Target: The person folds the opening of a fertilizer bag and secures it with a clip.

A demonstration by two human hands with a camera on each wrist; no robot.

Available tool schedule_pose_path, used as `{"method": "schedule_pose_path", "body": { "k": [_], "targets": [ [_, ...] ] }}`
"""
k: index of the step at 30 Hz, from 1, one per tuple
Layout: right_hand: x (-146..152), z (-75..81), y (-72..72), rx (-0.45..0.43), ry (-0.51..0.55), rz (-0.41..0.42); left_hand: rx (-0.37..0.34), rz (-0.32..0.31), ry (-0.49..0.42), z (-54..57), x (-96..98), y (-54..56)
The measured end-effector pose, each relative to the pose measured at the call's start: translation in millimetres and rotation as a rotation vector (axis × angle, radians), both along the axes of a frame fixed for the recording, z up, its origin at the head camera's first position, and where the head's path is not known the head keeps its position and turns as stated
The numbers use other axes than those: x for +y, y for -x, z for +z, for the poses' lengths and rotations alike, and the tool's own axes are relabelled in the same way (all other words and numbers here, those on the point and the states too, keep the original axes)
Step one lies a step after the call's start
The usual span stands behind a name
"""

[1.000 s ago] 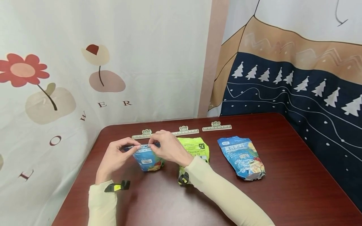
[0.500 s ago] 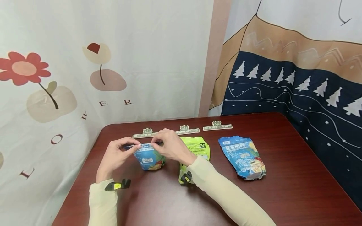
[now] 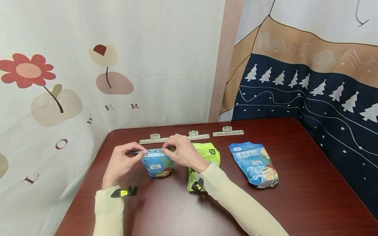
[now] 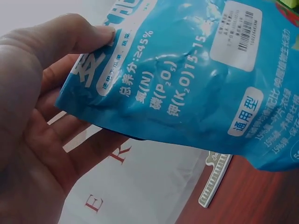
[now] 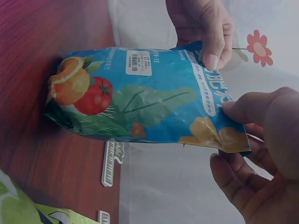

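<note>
A blue fertiliser bag stands upright on the table's left half, with fruit pictures and a barcode label on its front. My left hand pinches its top left corner between thumb and fingers. At the top right corner, my right hand pinches the edge. From the left wrist, the bag shows its printed front, with my left thumb pressed over the top strip. In the right wrist view the top edge looks flat between both hands; whether it is sealed I cannot tell.
Behind my right forearm lies a green bag, partly covered. Another blue bag lies to the right. Along the back edge are three ruler-shaped clips, a left one, a middle one and a right one. Printed curtains hang behind.
My right hand has slid a little to the right along the bag's top edge, widening the gap between the hands. The left hand keeps its corner. The view has shifted slightly.
</note>
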State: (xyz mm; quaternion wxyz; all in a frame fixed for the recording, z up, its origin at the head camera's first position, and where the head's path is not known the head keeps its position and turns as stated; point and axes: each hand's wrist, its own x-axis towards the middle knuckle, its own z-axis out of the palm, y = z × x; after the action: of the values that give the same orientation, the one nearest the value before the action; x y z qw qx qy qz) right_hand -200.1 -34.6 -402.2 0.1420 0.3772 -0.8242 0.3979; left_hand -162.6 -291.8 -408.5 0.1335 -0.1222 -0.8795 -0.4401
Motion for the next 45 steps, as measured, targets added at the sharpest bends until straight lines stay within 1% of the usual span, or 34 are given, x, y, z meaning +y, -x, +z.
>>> {"method": "schedule_pose_path", "body": {
  "k": [4, 9, 12, 15, 18, 21, 24, 27, 29, 32, 34, 37, 39, 41, 45],
  "targets": [
    [0.2, -1.5, 0.6, -0.013, -0.014, -0.018, -0.044, -0.012, -0.022, -1.2, -4.6, 0.3],
    [4.3, -2.2, -0.3, -0.061, -0.007, -0.033, -0.095, -0.043, -0.052, 0.7, -5.4, -0.5],
    [7.5, -1.9, -1.3, -0.08, 0.005, -0.034, -0.083, -0.044, -0.055, 4.3, 0.7, -1.5],
    [10.3, -1.7, -2.1, -0.094, 0.024, -0.031, -0.044, -0.039, -0.049, 7.4, 7.0, -2.4],
    [12.7, -1.9, -2.9, -0.103, 0.034, -0.038, -0.029, -0.037, -0.051, 7.7, 9.0, -2.0],
    [13.8, -1.5, -3.6, -0.106, 0.028, -0.037, -0.041, -0.032, -0.053, 4.4, 5.6, -1.0],
    [14.1, -1.6, -3.1, -0.113, 0.021, -0.031, -0.059, -0.034, -0.052, -0.1, -1.9, -0.1],
    [15.3, -2.6, -2.3, -0.141, 0.027, -0.03, -0.068, -0.057, -0.061, -2.5, -10.1, -0.4],
    [16.5, -4.2, -1.9, -0.168, 0.038, -0.034, -0.07, -0.06, -0.084, -3.7, -15.1, -1.4],
    [19.0, -7.0, -1.3, -0.192, 0.068, -0.032, -0.053, -0.053, -0.111, -4.9, -20.1, -2.0],
    [20.4, -8.4, -0.8, -0.182, 0.087, -0.027, -0.043, -0.044, -0.133, -6.1, -21.2, -1.4],
    [21.1, -10.2, 0.3, -0.132, 0.101, -0.023, -0.023, -0.036, -0.141, -7.6, -20.5, -0.1],
    [21.4, -10.9, 0.4, -0.103, 0.107, -0.025, -0.021, -0.029, -0.155, -8.1, -19.2, 0.0],
    [21.6, -11.6, 0.0, -0.099, 0.115, -0.032, -0.021, -0.022, -0.147, -8.1, -18.9, -0.6],
    [23.1, -12.9, -1.3, -0.172, 0.143, -0.029, -0.046, -0.032, -0.136, -9.0, -23.5, -1.4]
  ]
}}
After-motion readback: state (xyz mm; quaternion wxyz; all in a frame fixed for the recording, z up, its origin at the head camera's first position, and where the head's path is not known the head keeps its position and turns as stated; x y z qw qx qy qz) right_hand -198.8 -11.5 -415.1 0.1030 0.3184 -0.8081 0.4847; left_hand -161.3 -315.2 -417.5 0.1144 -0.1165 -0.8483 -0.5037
